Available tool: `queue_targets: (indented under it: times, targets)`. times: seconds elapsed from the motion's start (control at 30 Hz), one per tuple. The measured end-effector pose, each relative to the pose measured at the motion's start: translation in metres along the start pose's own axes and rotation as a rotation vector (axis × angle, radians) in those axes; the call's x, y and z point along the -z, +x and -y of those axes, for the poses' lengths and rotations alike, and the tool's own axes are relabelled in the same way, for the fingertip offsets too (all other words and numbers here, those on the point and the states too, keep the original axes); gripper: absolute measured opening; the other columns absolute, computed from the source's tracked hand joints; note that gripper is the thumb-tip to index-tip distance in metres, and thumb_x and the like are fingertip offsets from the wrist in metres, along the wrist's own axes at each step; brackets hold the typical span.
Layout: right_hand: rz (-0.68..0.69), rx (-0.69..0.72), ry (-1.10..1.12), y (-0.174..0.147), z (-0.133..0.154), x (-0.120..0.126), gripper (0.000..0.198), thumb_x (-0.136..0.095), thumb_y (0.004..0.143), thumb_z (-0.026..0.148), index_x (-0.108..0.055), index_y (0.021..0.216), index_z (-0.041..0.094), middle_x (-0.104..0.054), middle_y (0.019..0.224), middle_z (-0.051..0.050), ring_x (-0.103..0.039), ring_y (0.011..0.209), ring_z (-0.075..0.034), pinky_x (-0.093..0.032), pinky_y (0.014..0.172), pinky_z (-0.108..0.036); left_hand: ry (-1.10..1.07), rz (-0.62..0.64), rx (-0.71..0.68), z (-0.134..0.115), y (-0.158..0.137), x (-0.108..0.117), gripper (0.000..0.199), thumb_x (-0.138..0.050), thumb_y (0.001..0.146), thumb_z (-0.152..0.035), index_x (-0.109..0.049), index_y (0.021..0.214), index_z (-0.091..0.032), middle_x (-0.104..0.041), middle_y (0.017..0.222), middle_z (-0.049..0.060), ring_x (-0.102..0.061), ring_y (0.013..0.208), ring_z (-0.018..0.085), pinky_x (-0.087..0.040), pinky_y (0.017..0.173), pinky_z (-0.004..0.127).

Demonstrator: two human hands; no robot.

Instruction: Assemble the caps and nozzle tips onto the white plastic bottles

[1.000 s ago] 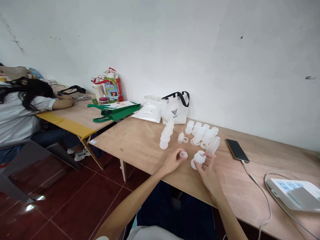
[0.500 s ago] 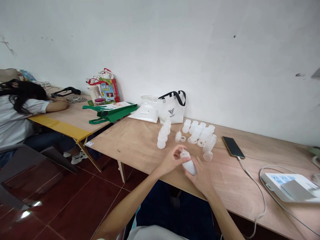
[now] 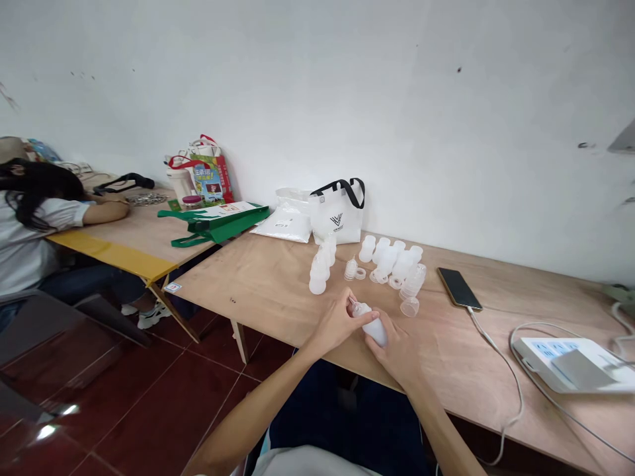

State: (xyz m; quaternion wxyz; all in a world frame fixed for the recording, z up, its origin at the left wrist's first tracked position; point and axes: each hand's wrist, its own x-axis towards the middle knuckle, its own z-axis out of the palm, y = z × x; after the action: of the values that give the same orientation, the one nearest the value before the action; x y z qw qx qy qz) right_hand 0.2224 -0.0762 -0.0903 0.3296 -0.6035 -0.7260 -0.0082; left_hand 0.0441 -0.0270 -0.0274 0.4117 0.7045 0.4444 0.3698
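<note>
A small white plastic bottle [image 3: 376, 330] lies tilted between my hands above the table's front edge, its top toward the left. My right hand [image 3: 395, 348] is wrapped round the bottle's body. At the top end, my left hand [image 3: 344, 318] is closed, its thumb along the bottle and its fingertips at the neck; a small clear piece shows there, partly hidden. Beyond my hands stand several white bottles [image 3: 391, 259], with clear rings [image 3: 395, 282] before them. Stacked clear cups [image 3: 413, 281] lie to the right, and more white translucent pieces [image 3: 320, 272] form a row to the left.
A phone [image 3: 459, 289] on a cable and a white power strip box [image 3: 578, 363] lie to the right. A white tote bag [image 3: 338, 215] and a plastic packet [image 3: 286, 221] sit by the wall. At the left table, a person [image 3: 44, 218] leans forward beside a green bag [image 3: 218, 223].
My left fingertips have drawn closer together at the bottle's neck. The bottle stays in my right hand, and the view has shifted slightly.
</note>
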Motion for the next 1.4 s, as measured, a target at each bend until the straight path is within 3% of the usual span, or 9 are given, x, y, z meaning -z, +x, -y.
queue_targets:
  times: [0.13,0.23,0.37,0.53,0.8,1.1,1.23,1.33,1.4]
  targets:
    - [-0.048,0.037,-0.018,0.0,-0.001,-0.001,0.04,-0.056,0.089,0.031,-0.055,0.129,0.025,-0.076,0.115,-0.011,-0.075,0.096,-0.031,-0.057,0.075,-0.041,-0.042,0.064,0.039,-0.001,0.0,0.001,0.046,-0.07,0.083,-0.061,-0.048,0.094,-0.022,-0.048,0.059,-0.009,-0.045,0.059,0.012,-0.033,0.059,0.025]
    - [-0.025,-0.071,0.077,0.001,0.002,0.001,0.036,-0.059,0.086,0.034,-0.053,0.12,0.025,-0.077,0.109,-0.009,-0.076,0.085,-0.031,-0.056,0.069,-0.041,-0.056,0.108,0.024,-0.001,0.001,0.005,0.043,-0.07,0.084,-0.059,-0.051,0.094,-0.022,-0.047,0.059,-0.009,-0.044,0.058,0.011,-0.031,0.057,0.025]
    - [0.039,-0.216,0.352,0.003,0.008,0.009,0.032,-0.067,0.085,0.045,-0.051,0.105,0.027,-0.076,0.104,-0.006,-0.074,0.083,-0.029,-0.055,0.066,-0.038,-0.147,0.242,-0.083,-0.002,0.005,0.016,0.039,-0.075,0.083,-0.052,-0.058,0.102,-0.022,-0.06,0.08,-0.003,-0.053,0.07,0.012,-0.04,0.064,0.024]
    - [0.133,-0.223,0.548,0.008,0.016,0.022,0.038,-0.071,0.083,0.053,-0.059,0.107,0.026,-0.075,0.103,-0.005,-0.071,0.093,-0.028,-0.056,0.075,-0.039,-0.173,0.413,-0.183,-0.001,0.01,0.038,0.038,-0.079,0.081,-0.041,-0.068,0.115,-0.026,-0.065,0.114,0.004,-0.061,0.091,0.017,-0.05,0.077,0.027]
    - [0.2,-0.224,0.621,0.009,0.019,0.029,0.049,-0.067,0.088,0.054,-0.064,0.13,0.029,-0.072,0.128,-0.006,-0.065,0.119,-0.033,-0.054,0.097,-0.047,-0.205,0.447,-0.283,-0.007,0.007,0.053,0.033,-0.078,0.084,-0.033,-0.07,0.115,-0.026,-0.069,0.123,0.005,-0.064,0.111,0.023,-0.05,0.095,0.036]
    - [0.132,-0.198,0.47,0.008,0.017,0.023,0.045,-0.064,0.091,0.054,-0.062,0.129,0.03,-0.074,0.122,-0.005,-0.07,0.107,-0.03,-0.056,0.091,-0.046,-0.061,0.218,-0.13,-0.009,0.003,0.04,0.04,-0.079,0.081,-0.044,-0.062,0.111,-0.023,-0.069,0.112,0.005,-0.067,0.1,0.022,-0.053,0.085,0.034]
    - [0.102,-0.185,0.435,0.007,0.013,0.019,0.044,-0.064,0.091,0.054,-0.062,0.128,0.03,-0.074,0.123,-0.004,-0.071,0.109,-0.03,-0.056,0.092,-0.046,-0.031,0.321,-0.219,-0.009,0.003,0.045,0.037,-0.075,0.085,-0.038,-0.063,0.118,-0.026,-0.068,0.12,0.005,-0.065,0.109,0.024,-0.052,0.092,0.035]
    - [0.101,-0.167,0.43,0.006,0.011,0.017,0.046,-0.063,0.091,0.054,-0.062,0.13,0.03,-0.073,0.127,-0.005,-0.07,0.112,-0.031,-0.056,0.094,-0.048,-0.036,0.378,-0.278,-0.01,0.001,0.048,0.058,-0.078,0.083,-0.038,-0.056,0.136,-0.031,-0.057,0.143,0.007,-0.059,0.123,0.026,-0.049,0.101,0.04]
    - [0.092,-0.15,0.417,0.006,0.011,0.016,0.045,-0.062,0.091,0.053,-0.062,0.13,0.03,-0.073,0.127,-0.005,-0.07,0.112,-0.031,-0.056,0.094,-0.048,-0.019,0.336,-0.216,-0.01,0.001,0.045,0.07,-0.081,0.08,-0.042,-0.05,0.142,-0.032,-0.055,0.144,0.009,-0.059,0.123,0.028,-0.049,0.102,0.042]
